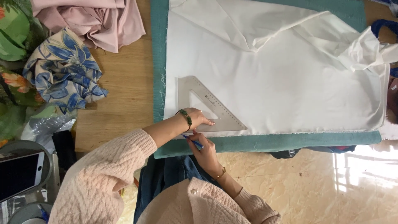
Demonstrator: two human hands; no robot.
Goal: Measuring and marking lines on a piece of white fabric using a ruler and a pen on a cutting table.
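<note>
just beyond the right hand (206,154), pinching a blue pen (192,141), the set square (207,110) runs sideways under the flattened left hand (199,118).

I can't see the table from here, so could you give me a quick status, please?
Left hand pressing set square on white fabric. Right hand holding blue pen. No obstruction.

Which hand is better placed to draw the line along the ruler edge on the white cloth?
The right hand, probably: it holds the blue pen beside the triangle ruler, while the left hand presses the ruler flat on the white cloth.
</note>
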